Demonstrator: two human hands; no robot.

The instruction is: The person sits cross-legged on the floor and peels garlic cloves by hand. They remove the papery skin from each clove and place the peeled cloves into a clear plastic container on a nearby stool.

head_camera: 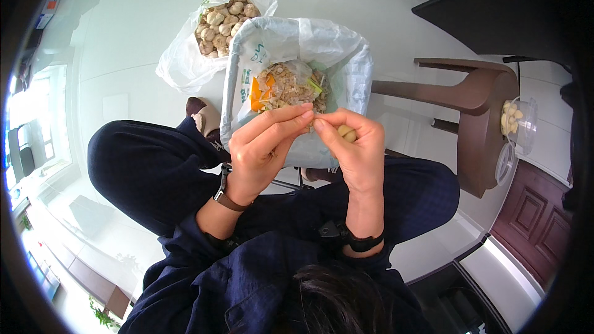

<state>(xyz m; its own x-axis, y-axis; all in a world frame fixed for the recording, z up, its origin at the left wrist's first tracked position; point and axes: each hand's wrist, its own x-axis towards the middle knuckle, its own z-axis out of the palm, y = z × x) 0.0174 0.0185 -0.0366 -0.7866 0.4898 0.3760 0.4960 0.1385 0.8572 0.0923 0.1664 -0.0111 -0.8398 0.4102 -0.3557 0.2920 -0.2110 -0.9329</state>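
Both hands meet at the fingertips over a bin lined with a plastic bag [334,32]. My right hand [355,141] holds pale peeled garlic cloves [346,133] against its palm under curled fingers, while its thumb and forefinger pinch something small. My left hand [269,144] has its fingertips at that same spot; the small piece between the hands is mostly hidden, so I cannot tell its exact form. Garlic skins [287,86] lie inside the bin with an orange piece and a green piece. Beyond the bin's left side, whole garlic bulbs [222,23] fill an open white plastic bag [181,62].
A brown plastic stool [478,148] stands at the right, carrying a clear tub [526,125] with peeled cloves and a round lid [505,163] beside it. A black chair [482,14] is at the upper right. My knees flank the bin's near side.
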